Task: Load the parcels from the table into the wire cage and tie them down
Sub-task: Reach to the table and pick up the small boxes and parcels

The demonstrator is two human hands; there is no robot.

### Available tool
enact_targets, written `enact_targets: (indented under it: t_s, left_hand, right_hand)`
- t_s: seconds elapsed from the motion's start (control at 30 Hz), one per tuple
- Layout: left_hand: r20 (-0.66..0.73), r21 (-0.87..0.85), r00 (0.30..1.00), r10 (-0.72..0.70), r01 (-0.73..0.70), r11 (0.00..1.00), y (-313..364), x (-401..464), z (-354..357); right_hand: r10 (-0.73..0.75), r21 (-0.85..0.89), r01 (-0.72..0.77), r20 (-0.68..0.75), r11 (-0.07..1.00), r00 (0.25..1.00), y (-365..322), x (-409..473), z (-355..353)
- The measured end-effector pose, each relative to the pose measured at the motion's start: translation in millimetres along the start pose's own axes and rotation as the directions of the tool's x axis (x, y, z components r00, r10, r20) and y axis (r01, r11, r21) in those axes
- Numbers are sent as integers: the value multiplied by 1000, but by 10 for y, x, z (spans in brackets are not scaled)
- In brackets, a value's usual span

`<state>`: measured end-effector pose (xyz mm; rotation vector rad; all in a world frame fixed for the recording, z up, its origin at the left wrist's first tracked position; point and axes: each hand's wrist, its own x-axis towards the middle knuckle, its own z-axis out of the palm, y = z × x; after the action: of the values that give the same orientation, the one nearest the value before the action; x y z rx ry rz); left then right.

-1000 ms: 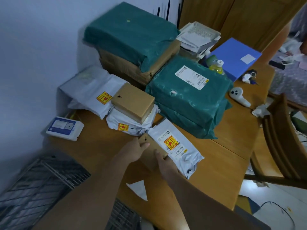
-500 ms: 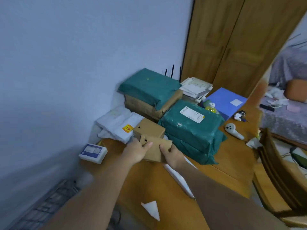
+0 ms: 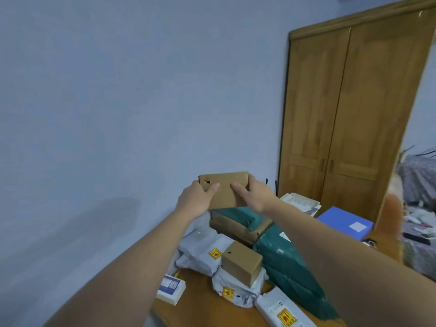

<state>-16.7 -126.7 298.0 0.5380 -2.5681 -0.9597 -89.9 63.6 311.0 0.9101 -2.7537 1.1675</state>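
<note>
— What have you got there, head view?
— Your left hand (image 3: 197, 201) and right hand (image 3: 253, 196) grip a flat brown cardboard parcel (image 3: 224, 192), a small hole near its corner, raised above the table (image 3: 200, 303).
— And below?
— Green parcels (image 3: 287, 267) and grey mailers (image 3: 200, 253).

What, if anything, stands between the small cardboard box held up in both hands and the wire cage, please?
That cannot be judged: the cage is out of view. The left hand and right hand hold the cardboard box in open air above the parcels.
</note>
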Motion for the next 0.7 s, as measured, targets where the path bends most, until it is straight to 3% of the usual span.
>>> enact_targets:
  t_s: [0.2, 0.43, 0.7]
  left_hand:
    - [-51, 50, 998, -23, 25, 998, -108, -363, -177]
    - [-138, 90, 978, -153, 167, 982, -520, -1019, -519]
    - [-360, 25, 871, -334, 367, 930, -971, -2185, -1076]
  right_hand:
    - [-40, 42, 39, 25, 998, 999, -220, -320, 137]
    - [-120, 120, 102, 151, 988, 981, -522, -607, 616]
    - [-342, 278, 262, 296, 924, 892, -1154, -1113, 1297]
